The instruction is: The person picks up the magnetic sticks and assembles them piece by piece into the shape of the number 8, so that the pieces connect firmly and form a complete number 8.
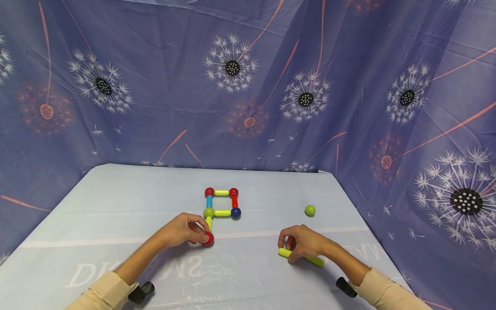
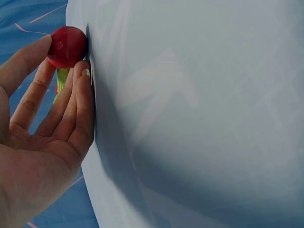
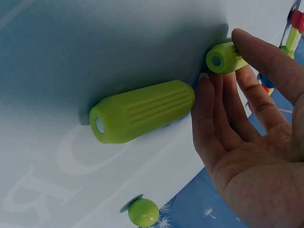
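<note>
My left hand (image 1: 186, 229) grips a red ball (image 1: 208, 240) between thumb and fingers, as the left wrist view also shows. That ball sits at the near end of a yellow-green rod (image 1: 209, 222), which leads up to a green ball (image 1: 209, 212) at the corner of a square of rods and balls. Over on the right, my right hand (image 1: 306, 242) pinches a short yellow-green magnetic rod (image 3: 225, 58) low over the table. A second yellow-green rod (image 3: 147, 111) lies on the cloth just beside the fingertips.
Red balls (image 1: 209, 192), a blue ball (image 1: 235, 212), a light blue rod (image 1: 209, 201) and a red rod (image 1: 234, 201) form parts of the square. A loose green ball (image 1: 310, 210) rests beyond my right hand. A patterned curtain (image 1: 170, 86) hangs behind the white-covered table (image 1: 128, 193).
</note>
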The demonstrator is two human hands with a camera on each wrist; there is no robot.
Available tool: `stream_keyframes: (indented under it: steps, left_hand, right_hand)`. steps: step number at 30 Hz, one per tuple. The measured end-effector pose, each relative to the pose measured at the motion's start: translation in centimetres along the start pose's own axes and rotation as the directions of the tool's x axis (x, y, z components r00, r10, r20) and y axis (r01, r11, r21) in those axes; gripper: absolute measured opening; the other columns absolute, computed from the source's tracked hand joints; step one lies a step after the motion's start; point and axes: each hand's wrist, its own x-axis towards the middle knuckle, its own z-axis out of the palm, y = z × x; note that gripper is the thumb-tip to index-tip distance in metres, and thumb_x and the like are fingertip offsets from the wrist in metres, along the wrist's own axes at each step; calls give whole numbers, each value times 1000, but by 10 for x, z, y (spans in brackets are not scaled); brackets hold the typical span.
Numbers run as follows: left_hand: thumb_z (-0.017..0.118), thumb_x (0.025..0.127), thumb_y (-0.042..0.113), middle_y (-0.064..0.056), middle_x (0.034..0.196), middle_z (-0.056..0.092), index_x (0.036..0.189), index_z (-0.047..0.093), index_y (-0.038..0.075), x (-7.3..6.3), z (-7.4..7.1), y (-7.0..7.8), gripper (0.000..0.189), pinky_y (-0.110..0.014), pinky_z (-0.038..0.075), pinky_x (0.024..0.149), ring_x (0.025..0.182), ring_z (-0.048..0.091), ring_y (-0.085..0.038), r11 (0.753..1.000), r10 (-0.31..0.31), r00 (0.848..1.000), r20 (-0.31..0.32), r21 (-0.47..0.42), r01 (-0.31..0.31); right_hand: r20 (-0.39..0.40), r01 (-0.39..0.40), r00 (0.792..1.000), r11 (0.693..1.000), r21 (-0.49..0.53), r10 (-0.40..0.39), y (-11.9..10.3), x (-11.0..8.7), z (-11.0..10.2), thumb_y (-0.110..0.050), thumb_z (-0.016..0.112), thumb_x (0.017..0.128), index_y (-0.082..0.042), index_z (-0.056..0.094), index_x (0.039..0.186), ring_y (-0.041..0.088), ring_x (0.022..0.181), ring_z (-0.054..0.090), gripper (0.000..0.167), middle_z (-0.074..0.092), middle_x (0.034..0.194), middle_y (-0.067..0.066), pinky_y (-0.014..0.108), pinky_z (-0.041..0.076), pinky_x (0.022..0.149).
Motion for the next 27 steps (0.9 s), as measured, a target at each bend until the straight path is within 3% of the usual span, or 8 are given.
stream_keyframes:
  steps: [12, 27]
  left_hand:
    - [80, 85, 13, -11, 93, 76, 104, 72, 1, 0, 0, -1, 23, -34, 56, 69, 80, 67, -18, 1000, -6, 1000, 1, -12, 6]
    - [80, 86, 14, -11, 95, 76, 105, 72, 3, -1, 1, 0, 23, -35, 56, 70, 81, 67, -18, 1000, -13, 1000, -5, -6, 13]
  right_hand:
    - [-26, 35, 999, 999, -28, -36, -8, 13, -2, 3, 85, 71, -14, 71, 95, 8, 74, 59, 33, 68, 81, 4, 23, 49, 66]
    - [-59, 48, 997, 997, -60, -51, -31, 44, 6, -2, 82, 75, -18, 74, 96, 8, 75, 62, 28, 69, 82, -6, 25, 52, 69]
